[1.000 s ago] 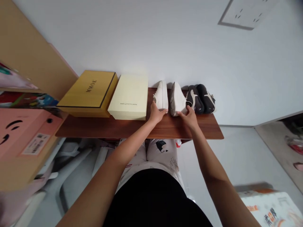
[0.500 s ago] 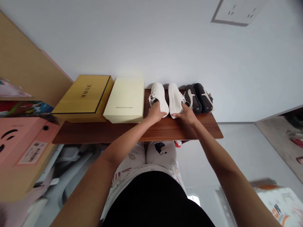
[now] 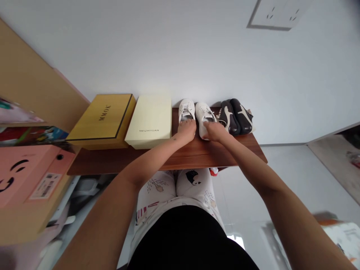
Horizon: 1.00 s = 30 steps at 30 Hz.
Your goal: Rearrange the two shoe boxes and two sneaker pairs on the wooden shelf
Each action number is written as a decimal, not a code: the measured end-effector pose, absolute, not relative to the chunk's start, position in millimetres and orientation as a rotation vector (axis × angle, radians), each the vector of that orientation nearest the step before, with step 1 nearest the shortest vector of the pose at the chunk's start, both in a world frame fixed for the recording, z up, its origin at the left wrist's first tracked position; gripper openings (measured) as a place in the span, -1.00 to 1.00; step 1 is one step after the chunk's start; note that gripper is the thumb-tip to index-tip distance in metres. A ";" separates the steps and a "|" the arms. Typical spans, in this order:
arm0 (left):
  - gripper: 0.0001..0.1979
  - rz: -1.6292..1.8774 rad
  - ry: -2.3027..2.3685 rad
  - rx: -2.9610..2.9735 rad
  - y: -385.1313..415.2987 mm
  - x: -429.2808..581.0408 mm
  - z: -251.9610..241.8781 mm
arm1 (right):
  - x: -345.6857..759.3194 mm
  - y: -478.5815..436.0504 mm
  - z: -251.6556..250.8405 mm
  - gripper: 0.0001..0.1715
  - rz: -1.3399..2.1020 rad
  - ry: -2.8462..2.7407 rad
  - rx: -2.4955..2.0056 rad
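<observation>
Two white lace-up sneakers stand on a brown wooden shelf [image 3: 191,156], toes toward the wall. My left hand [image 3: 186,130] is closed over the heel of the left white sneaker [image 3: 186,107], its fingers at the shoe's opening. Gripping the right white sneaker [image 3: 203,110] by its heel is my right hand [image 3: 216,132], with fingertips inside the opening. The heels are partly covered by my hands. Just to the right sits a pair of dark brown shoes with cream trim, the nearer one [image 3: 233,125] beside my right hand.
Left of the sneakers lie a cream shoebox [image 3: 150,116] and a yellow shoebox [image 3: 102,114]. A pink box [image 3: 28,165] stands lower left. The wall [image 3: 180,48] rises behind the shelf, with a socket plate [image 3: 271,17] at upper right.
Both white sneakers have turned from lying tilted on their sides to standing upright on their soles. My hands have shifted from the sides to the heels.
</observation>
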State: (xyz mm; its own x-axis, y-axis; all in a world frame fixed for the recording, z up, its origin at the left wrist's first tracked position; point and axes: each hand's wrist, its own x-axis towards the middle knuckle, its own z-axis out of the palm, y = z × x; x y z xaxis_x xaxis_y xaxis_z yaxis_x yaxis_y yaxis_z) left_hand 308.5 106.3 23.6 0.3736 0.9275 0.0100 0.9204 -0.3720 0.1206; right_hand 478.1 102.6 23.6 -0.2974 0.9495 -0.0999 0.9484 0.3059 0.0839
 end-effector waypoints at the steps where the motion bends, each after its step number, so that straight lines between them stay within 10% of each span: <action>1: -0.55 0.096 1.709 2.530 107.0 308.3 21.7 | 475.6 104.0 22.7 -0.41 0.008 2.425 1.776; 30: -0.44 0.031 1.786 2.531 105.2 316.6 19.0 | 471.4 83.2 11.6 -0.44 -0.024 2.718 1.898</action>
